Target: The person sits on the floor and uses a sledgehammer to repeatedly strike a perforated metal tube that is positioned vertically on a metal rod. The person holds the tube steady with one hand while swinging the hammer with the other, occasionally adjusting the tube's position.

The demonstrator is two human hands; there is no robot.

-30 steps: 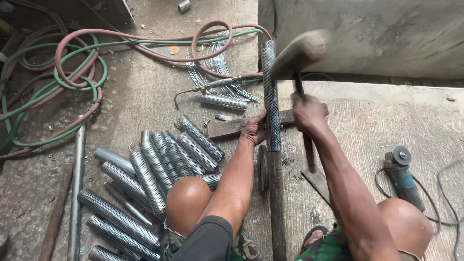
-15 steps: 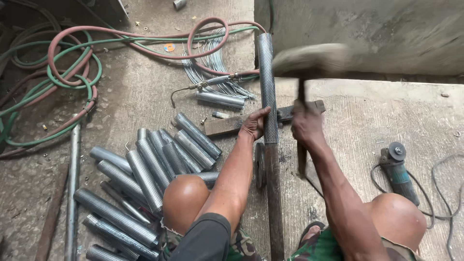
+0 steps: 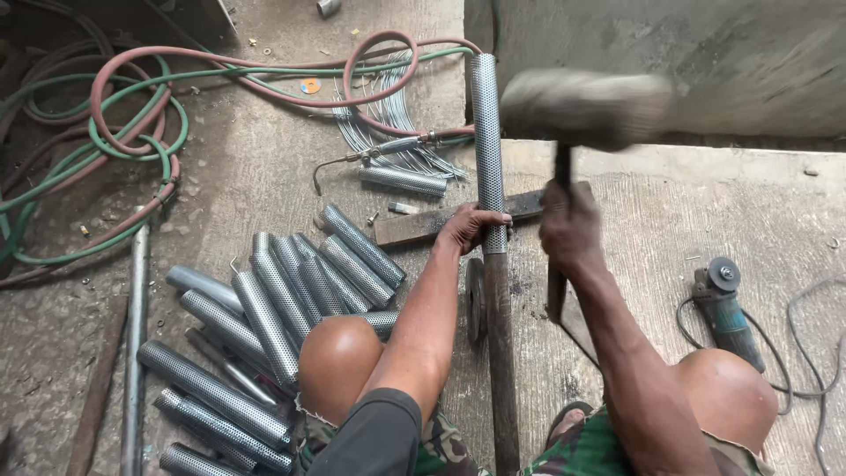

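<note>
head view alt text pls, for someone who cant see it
A squatting person's right hand grips a motion-blurred hammer while the left hand holds a long perforated metal tube across a wooden block on the concrete floor. Short perforated tubes, hoses and an angle grinder lie around.

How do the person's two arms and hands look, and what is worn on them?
Both hands are bare: the left hand and the right hand have no gloves, and no rings or watch can be seen. The left arm has a short dark sleeve on the upper arm; the forearm is uncovered. The right arm shows no sleeve in view. Camouflage-pattern shorts appear below.
</note>
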